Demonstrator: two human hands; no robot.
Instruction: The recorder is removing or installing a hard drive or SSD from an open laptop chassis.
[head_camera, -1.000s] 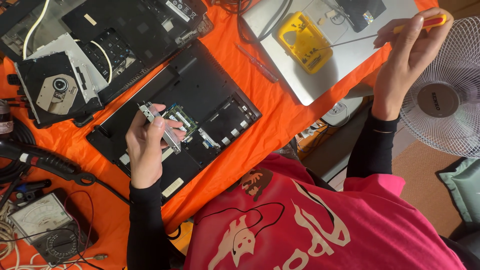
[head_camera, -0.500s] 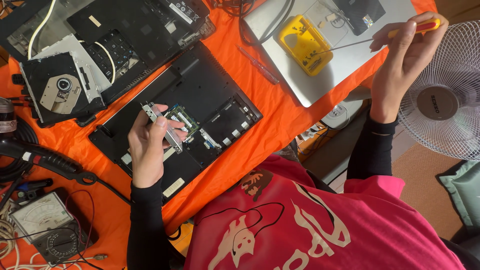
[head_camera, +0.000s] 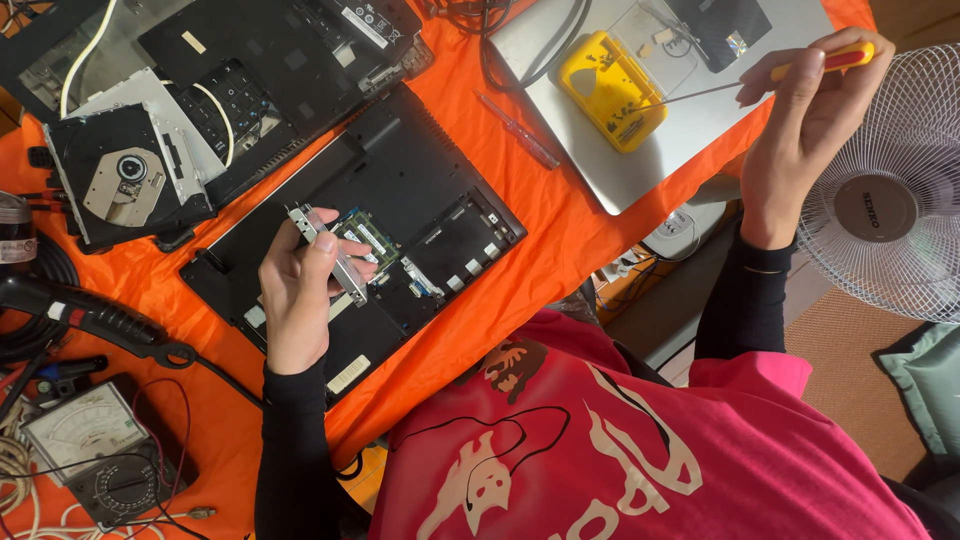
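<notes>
The black laptop base lies bottom-up on the orange cloth, its service bay open with the memory boards exposed; the opening stage appears done. The left hand is closed around a silver drive bracket, lifted just above the bay. The right hand grips a yellow-handled screwdriver at far right, well apart, over the silver laptop. Refitting looks outstanding.

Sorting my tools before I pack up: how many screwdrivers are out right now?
2. One screwdriver with a yellow and red handle is in the right hand; a slim red one lies on the orange cloth. Others may be hidden.
</notes>
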